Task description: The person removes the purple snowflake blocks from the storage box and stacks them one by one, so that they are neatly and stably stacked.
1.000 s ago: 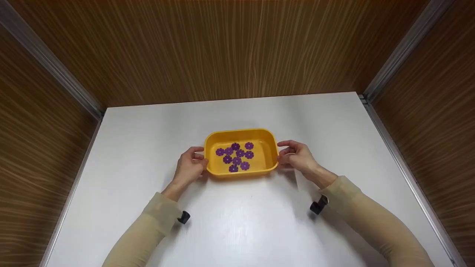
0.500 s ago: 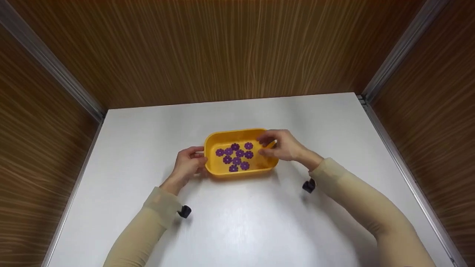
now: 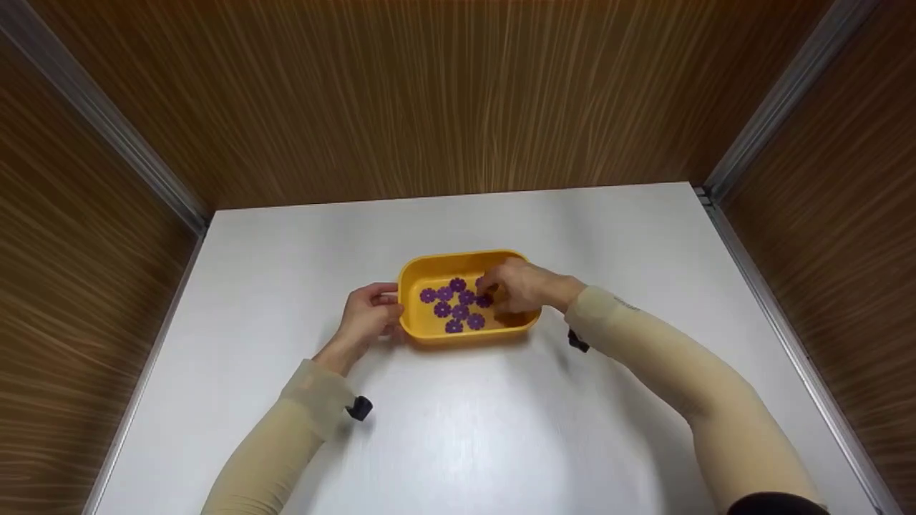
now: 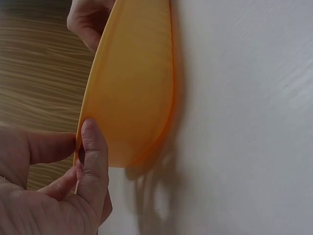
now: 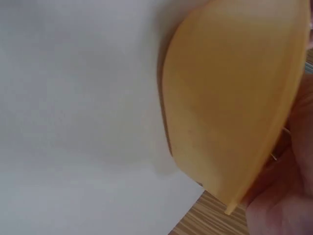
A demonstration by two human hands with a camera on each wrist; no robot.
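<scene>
A yellow plastic tub (image 3: 422, 332) stands on the white table with several small purple flower-shaped pieces (image 3: 460, 312) lying flat inside. At its left end my left hand (image 3: 365, 315) holds the rim; in the left wrist view the left hand's fingers (image 4: 93, 156) lie on both sides of the edge. My right hand (image 3: 526, 286) reaches over the right end into the tub, fingers bent down at the rightmost flowers, partly covering them. Its thumb and fingers stand apart. The right wrist view shows the tub's outer wall (image 5: 230, 98) with the right hand (image 5: 286, 186) behind the rim.
The white table top (image 3: 458, 415) extends around the tub. Wood-grain panels (image 3: 458, 100) rise at the back and both sides, joined by grey metal strips at the corners. A small black wrist camera (image 3: 360, 408) sits under the left sleeve.
My right hand has left the tub's right edge, passed over the rim and moved left and down into it, among the flowers. The left hand has stayed at the left end.
</scene>
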